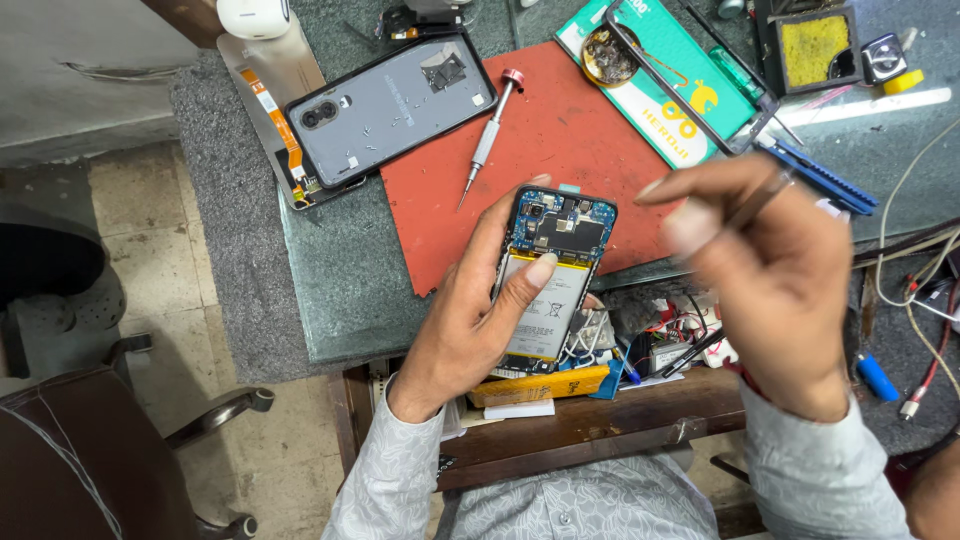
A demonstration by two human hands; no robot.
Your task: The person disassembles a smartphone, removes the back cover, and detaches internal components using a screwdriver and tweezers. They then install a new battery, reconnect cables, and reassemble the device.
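On the green counter [340,270] lies a red mat [560,150], bearing a screwdriver [487,135]; a grey back cover [392,105] rests beside it. The left hand [470,320] grips the opened phone [552,280] above the counter edge, thumb on its battery. The right hand [775,290], blurred, pinches a thin tool [760,198]. Board work seems in hand; next calls for a steady tip.

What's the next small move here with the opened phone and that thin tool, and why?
Probably bring the right hand down so the thin tool meets the blue circuit board. The left hand already grips the opened phone with its back off, thumb on the battery, while the blurred tool hangs clear to the right, touching nothing.
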